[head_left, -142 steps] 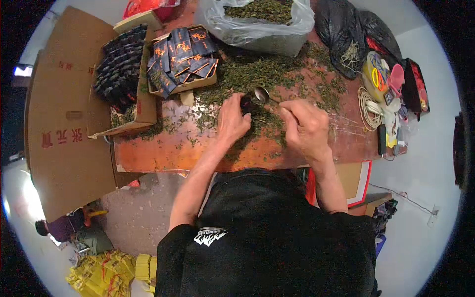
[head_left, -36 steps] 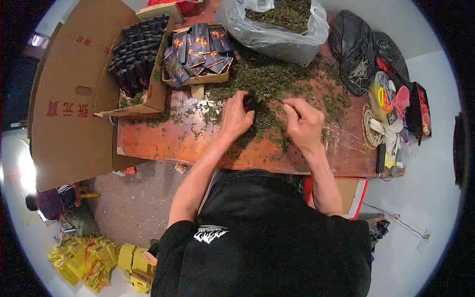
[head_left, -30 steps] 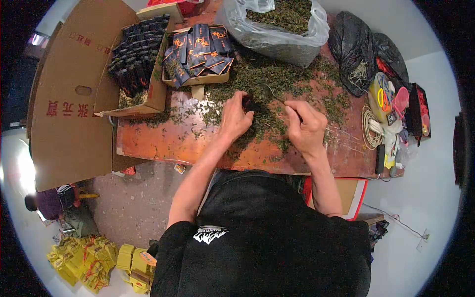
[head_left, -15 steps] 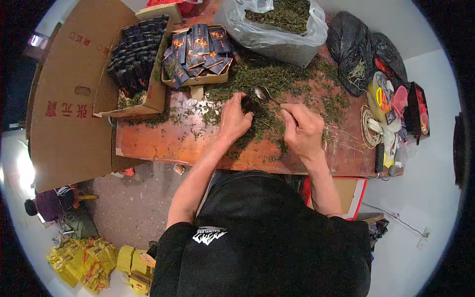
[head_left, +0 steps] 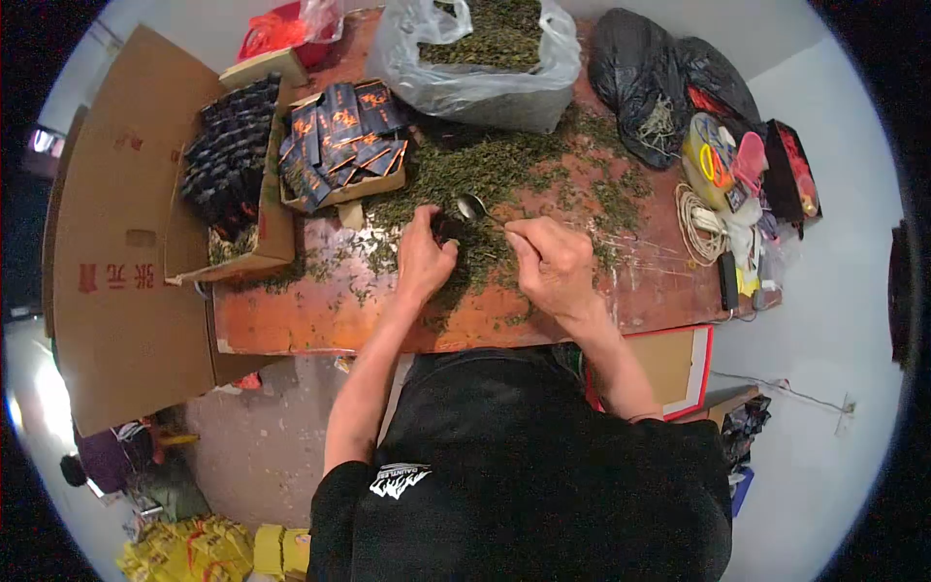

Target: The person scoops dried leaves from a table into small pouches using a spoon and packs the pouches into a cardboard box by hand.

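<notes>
My left hand (head_left: 425,257) is closed around a small dark packet (head_left: 446,229), its mouth partly hidden by the fingers. In my right hand (head_left: 553,260) is a metal spoon (head_left: 472,207), gripped by the handle. The spoon's bowl hangs just beside the packet's upper end, above loose dried leaves (head_left: 485,165) that look like tea. Whether the bowl carries any leaves is too small to tell.
Beyond my hands stand a clear plastic bag (head_left: 475,92) of leaves and a small box (head_left: 344,194) of dark packets. A large carton (head_left: 126,233) rises at left. Black bags (head_left: 635,78), coiled cord (head_left: 700,228) and scissors (head_left: 716,165) lie at right. A person (head_left: 112,461) is at lower left.
The whole view has shifted, so the table and both hands appear further left and lower. Packet and spoon stay in the same hands, at much the same distance from each other.
</notes>
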`<action>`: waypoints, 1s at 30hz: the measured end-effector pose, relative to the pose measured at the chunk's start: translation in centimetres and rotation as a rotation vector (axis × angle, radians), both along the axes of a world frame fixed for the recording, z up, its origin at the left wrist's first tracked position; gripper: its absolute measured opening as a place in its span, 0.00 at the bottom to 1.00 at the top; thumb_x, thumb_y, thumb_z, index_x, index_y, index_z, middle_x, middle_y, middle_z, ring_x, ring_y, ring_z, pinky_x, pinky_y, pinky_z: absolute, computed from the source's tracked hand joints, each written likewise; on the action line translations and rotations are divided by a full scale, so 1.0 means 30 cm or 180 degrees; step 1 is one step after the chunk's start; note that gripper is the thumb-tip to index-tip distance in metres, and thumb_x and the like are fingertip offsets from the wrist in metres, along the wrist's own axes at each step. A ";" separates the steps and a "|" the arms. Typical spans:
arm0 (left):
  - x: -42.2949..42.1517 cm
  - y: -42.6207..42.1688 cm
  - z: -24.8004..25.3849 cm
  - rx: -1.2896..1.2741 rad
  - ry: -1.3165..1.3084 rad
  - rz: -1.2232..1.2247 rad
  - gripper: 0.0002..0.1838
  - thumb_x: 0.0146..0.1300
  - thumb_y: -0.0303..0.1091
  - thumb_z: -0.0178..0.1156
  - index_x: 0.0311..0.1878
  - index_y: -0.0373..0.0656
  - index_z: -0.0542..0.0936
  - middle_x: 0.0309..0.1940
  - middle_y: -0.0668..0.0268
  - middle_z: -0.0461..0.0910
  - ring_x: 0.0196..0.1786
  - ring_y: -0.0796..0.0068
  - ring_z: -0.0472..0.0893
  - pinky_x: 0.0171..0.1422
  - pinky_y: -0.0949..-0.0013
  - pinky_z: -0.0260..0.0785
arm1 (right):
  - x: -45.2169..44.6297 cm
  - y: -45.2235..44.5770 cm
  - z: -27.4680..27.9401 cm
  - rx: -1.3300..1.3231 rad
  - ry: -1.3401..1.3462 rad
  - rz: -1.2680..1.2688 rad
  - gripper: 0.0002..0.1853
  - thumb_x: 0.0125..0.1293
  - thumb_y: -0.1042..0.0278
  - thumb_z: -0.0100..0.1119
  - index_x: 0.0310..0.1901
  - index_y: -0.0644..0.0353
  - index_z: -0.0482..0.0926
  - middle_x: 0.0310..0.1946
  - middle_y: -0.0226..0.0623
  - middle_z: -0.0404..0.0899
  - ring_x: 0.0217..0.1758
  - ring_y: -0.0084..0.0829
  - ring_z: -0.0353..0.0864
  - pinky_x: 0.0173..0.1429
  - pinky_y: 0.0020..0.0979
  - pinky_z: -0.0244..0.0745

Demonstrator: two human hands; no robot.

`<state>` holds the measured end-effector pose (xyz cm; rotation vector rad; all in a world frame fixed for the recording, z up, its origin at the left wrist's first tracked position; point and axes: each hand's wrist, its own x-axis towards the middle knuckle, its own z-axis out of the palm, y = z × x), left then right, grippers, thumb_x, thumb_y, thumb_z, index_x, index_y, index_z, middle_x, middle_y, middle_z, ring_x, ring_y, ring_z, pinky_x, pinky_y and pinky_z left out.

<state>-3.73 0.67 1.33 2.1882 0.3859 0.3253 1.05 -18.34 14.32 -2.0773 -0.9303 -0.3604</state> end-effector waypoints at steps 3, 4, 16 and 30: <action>0.003 0.002 -0.001 -0.0061 0.0158 0.0001 0.30 0.52 0.27 0.66 0.60 0.37 0.71 0.41 0.44 0.81 0.45 0.44 0.81 0.53 0.47 0.73 | -0.007 -0.014 -0.002 0.0040 0.0056 -0.0064 0.04 0.61 0.78 0.65 0.38 0.63 0.85 0.30 0.42 0.85 0.32 0.41 0.87 0.35 0.36 0.79; 0.003 0.002 0.019 -0.0121 0.0235 -0.0020 0.30 0.52 0.27 0.66 0.61 0.37 0.71 0.40 0.45 0.81 0.44 0.46 0.81 0.53 0.48 0.73 | -0.010 -0.020 -0.002 0.0050 0.0076 -0.0098 0.04 0.61 0.78 0.65 0.38 0.63 0.85 0.30 0.42 0.85 0.32 0.41 0.87 0.35 0.36 0.79; 0.013 0.007 0.001 -0.0266 0.0409 -0.0174 0.31 0.55 0.26 0.66 0.64 0.37 0.70 0.53 0.45 0.82 0.56 0.46 0.83 0.62 0.51 0.74 | -0.009 -0.049 -0.062 0.0227 0.0149 -0.0266 0.03 0.62 0.78 0.64 0.37 0.63 0.83 0.31 0.43 0.85 0.31 0.43 0.86 0.36 0.38 0.81; 0.026 0.007 0.027 -0.0200 0.0429 -0.0251 0.32 0.56 0.26 0.67 0.65 0.34 0.69 0.52 0.47 0.82 0.55 0.51 0.84 0.62 0.55 0.74 | 0.018 -0.066 -0.129 0.0156 0.0294 -0.0421 0.02 0.63 0.78 0.64 0.37 0.63 0.82 0.31 0.44 0.85 0.33 0.45 0.86 0.36 0.40 0.81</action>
